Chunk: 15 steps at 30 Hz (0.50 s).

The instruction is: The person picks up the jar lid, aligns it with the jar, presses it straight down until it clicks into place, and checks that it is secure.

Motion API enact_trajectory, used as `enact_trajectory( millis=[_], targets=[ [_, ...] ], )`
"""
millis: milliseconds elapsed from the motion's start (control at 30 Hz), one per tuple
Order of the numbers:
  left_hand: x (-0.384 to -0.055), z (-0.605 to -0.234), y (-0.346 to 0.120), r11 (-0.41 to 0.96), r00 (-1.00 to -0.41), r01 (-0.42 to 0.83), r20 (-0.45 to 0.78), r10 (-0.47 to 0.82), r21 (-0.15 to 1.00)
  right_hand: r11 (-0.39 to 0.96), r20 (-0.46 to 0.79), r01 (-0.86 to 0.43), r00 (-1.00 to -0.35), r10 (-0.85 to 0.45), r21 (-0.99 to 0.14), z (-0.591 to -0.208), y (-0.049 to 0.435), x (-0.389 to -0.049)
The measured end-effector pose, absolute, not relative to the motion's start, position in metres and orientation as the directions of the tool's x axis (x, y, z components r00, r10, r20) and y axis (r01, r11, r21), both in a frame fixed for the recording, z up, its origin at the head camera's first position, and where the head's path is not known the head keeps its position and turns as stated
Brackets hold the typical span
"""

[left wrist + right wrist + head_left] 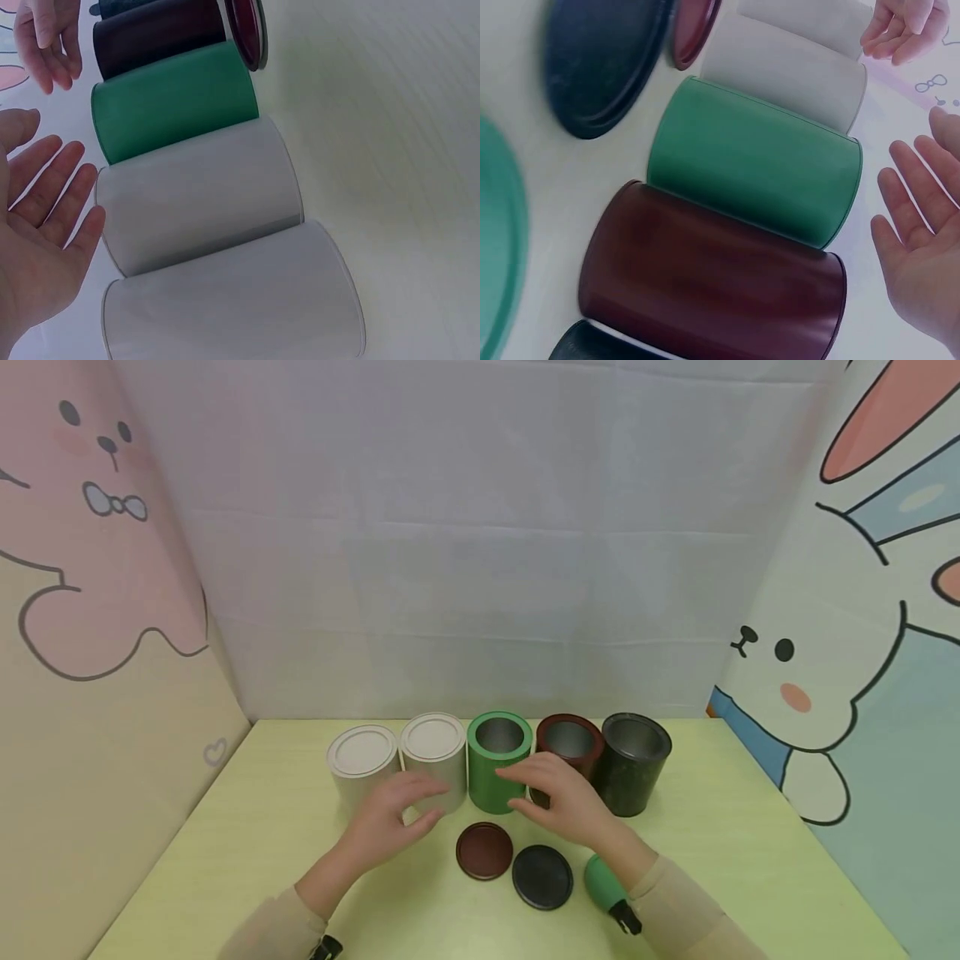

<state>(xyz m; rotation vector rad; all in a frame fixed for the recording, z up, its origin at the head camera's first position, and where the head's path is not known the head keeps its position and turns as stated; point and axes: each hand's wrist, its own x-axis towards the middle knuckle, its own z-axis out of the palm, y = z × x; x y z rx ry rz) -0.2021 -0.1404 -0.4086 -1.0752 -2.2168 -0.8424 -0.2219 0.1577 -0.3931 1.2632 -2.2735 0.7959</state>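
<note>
My left hand [393, 822] hovers in front of two white canisters, the left one [362, 752] and the right one [433, 740], both topped with lids. Its fingers are spread loosely and grasp nothing. Over the front of a lidless green canister [491, 787] and a lidless dark red canister [572, 739] is my right hand [558, 793], also relaxed and holding nothing. In the right wrist view its fingers [911, 191] extend beside the canisters' top ends. A black canister [632, 777], open at the top, ends the row on the right.
On the pale yellow table [750, 827] before the row lie a dark red lid [484, 851], a black lid [542, 877] and a green lid [602, 882], partly behind my right forearm. A white cloth [465, 543] hangs behind, with cartoon-printed sheets [840, 693] at both sides.
</note>
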Motion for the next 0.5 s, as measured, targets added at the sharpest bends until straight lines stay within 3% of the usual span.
enact_trajectory(
  millis=[500],
  targets=[
    [-0.186,-0.440,-0.120,0.465,-0.536,0.831,0.663,0.522,0.305,0.415,0.589,-0.848,-0.528,-0.612,-0.329,-0.426,0.184,-0.202]
  ],
)
